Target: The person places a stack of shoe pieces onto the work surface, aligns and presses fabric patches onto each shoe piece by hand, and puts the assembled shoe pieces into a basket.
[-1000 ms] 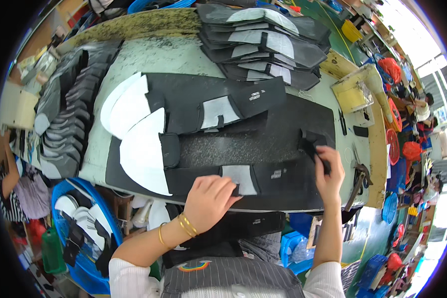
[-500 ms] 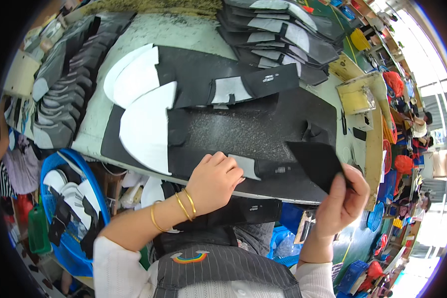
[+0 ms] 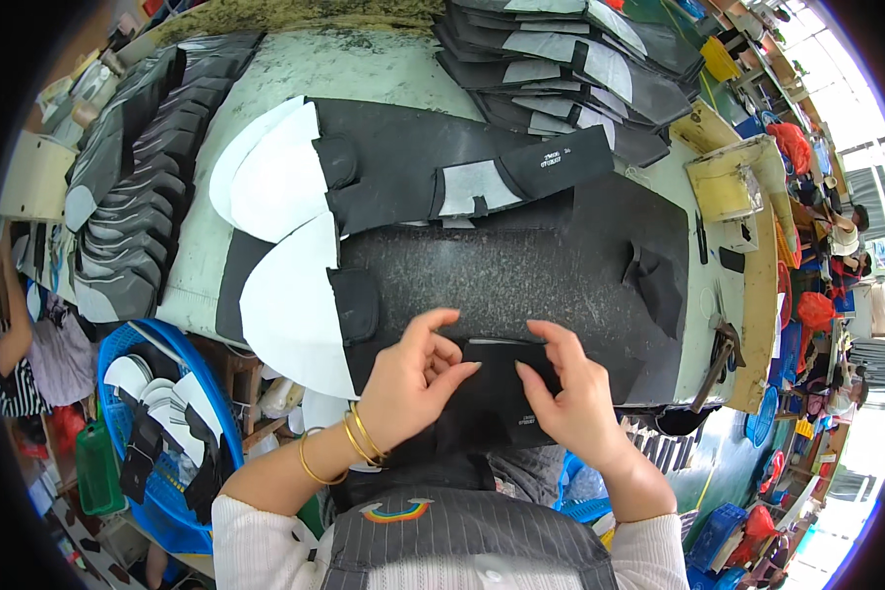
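My left hand [image 3: 418, 372] and my right hand [image 3: 572, 391] face each other at the near edge of the table, thumbs and forefingers apart. Between them lies a small black fabric piece [image 3: 501, 366], flat on a black cut panel with a white rounded end [image 3: 290, 305]. The hands rest on or just over it; exact contact cannot be told. Neither hand grips anything. Farther off lies another black panel [image 3: 393, 147] with white rounded ends at its left and a grey patch [image 3: 477, 187] on its strip. Both lie on a worn dark board [image 3: 462, 270].
Black-and-grey cut pieces are stacked at the back right [image 3: 570, 69] and fanned in rows at the left [image 3: 133, 216]. A blue basket [image 3: 231, 423] of cut pieces stands lower left. At right are a hammer-like tool [image 3: 723, 359] and a yellowish tray [image 3: 723, 187].
The black piece that my right hand held up at the right now lies at the near edge. My right hand has moved left and let go; my left hand has opened.
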### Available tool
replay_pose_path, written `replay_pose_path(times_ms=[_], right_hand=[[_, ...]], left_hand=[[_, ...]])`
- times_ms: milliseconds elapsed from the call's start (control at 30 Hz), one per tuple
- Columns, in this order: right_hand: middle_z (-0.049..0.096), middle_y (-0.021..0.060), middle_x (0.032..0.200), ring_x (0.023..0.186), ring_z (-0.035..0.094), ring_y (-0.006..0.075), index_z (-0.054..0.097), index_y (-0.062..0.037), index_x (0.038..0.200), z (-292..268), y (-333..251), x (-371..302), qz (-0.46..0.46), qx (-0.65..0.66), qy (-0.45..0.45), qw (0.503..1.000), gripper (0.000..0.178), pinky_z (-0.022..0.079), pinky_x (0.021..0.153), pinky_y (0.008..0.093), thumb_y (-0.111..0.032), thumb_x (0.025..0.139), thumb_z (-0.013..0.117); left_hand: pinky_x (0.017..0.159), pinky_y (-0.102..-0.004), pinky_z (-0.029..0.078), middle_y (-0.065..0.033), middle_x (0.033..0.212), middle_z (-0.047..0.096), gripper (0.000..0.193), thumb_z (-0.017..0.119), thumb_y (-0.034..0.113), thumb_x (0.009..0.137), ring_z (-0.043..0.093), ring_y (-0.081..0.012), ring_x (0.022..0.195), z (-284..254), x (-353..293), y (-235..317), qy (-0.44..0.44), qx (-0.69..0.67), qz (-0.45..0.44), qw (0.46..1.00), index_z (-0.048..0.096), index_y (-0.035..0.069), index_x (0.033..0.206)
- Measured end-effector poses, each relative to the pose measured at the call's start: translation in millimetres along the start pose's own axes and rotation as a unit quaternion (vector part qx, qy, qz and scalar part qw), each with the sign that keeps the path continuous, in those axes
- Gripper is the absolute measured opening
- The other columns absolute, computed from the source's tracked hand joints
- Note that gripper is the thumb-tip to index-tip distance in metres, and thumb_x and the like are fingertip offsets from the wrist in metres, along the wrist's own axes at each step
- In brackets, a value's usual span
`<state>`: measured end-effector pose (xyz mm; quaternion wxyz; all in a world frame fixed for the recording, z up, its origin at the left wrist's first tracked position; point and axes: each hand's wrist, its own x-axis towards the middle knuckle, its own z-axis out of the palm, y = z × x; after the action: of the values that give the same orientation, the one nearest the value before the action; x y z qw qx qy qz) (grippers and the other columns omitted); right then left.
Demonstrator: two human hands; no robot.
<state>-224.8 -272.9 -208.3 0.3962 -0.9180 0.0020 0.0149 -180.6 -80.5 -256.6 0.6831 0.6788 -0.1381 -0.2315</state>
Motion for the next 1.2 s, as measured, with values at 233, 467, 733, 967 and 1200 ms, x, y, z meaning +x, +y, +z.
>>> replay_pose_path(times_ms=[233,467,733,967,1200], right_hand=[[0.058,0.0188,0.076,0.064,0.062,0.0341,0.047,-0.0007,0.118,6,5,5,-0.002,-0.017,-0.005,1.0,0.043,0.049,0.056,0.0373,-0.004,0.079,0.067],[0.058,0.0187,0.077,0.062,0.061,0.0351,0.047,-0.0005,0.116,7,5,12,0.014,-0.022,-0.012,1.0,0.042,0.048,0.055,0.0374,-0.004,0.079,0.067],[0.059,0.0204,0.083,0.071,0.062,0.0401,0.045,0.0007,0.116,9,5,16,0.019,-0.061,-0.022,0.998,0.042,0.051,0.06,0.0416,-0.005,0.08,0.065],[0.048,0.0216,0.123,0.103,0.054,0.0343,0.049,0.0034,0.118,-31,8,10,-0.117,-0.036,-0.158,0.98,0.051,0.047,0.089,0.0389,0.004,0.068,0.062],[0.06,0.012,0.105,0.103,0.057,0.0297,0.058,0.0014,0.104,-15,13,21,-0.318,-0.2,-0.123,0.919,0.041,0.05,0.087,0.0375,-0.004,0.064,0.062]], left_hand=[[0.052,-0.024,0.047,-0.0069,0.076,0.061,0.039,0.064,0.002,0.084,0.062,-0.0118,0.058,10,1,0,0.074,0.17,0.038,0.982,0.042,0.002,0.116],[0.05,-0.0256,0.047,-0.0077,0.073,0.06,0.036,0.064,0.002,0.083,0.063,-0.015,0.056,11,6,3,0.088,0.232,0.048,0.968,0.045,0.003,0.113],[0.062,-0.0321,0.049,-0.0092,0.092,0.055,0.025,0.062,0.005,0.075,0.058,-0.0228,0.075,20,12,17,0.056,0.458,0.159,0.873,0.058,0.005,0.099],[0.074,-0.0349,0.05,-0.0112,0.101,0.054,0.035,0.055,0.004,0.07,0.055,-0.0288,0.091,19,17,4,-0.06,0.439,0.288,0.849,0.058,-0.001,0.105],[0.085,-0.0397,0.047,-0.0147,0.113,0.055,0.056,0.08,0.025,0.065,0.055,-0.0342,0.101,4,16,12,-0.058,0.325,0.217,0.919,0.053,0.002,0.108]])
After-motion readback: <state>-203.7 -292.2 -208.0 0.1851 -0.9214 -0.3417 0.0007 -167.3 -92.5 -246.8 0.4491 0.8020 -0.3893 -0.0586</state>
